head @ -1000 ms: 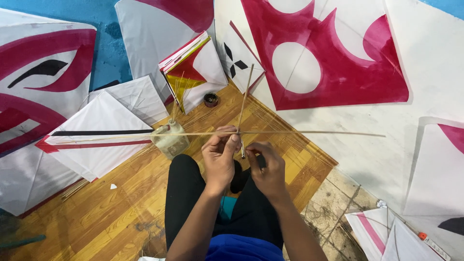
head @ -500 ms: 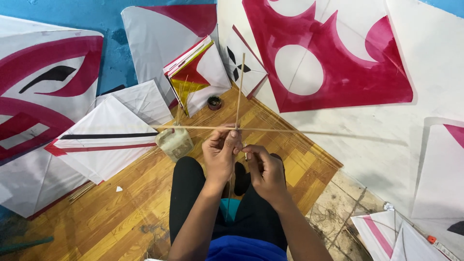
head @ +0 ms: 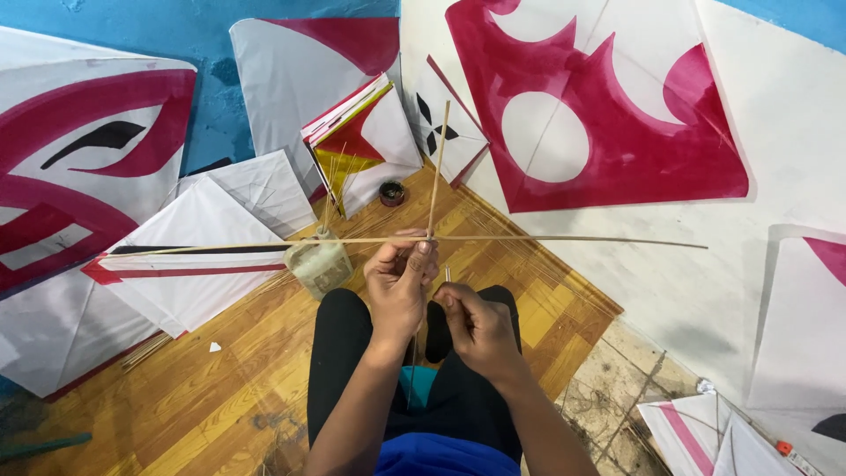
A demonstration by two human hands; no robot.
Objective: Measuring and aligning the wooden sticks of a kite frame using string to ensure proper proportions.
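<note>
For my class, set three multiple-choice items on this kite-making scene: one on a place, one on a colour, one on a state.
1. Where does the left hand pinch the sticks?
A. where they cross
B. at the long stick's far right tip
C. on the floor

2. What colour is the pattern on the big white kite at upper right?
A. green
B. crimson
C. black

3. How does the long thin stick lie?
A. snapped in two
B. upright
C. roughly level, crossing the upright stick

Answers: 1 A, the fingers grip the crossing; 2 B, crimson shapes on white; 3 C, it spans left to right across the upright one.
</note>
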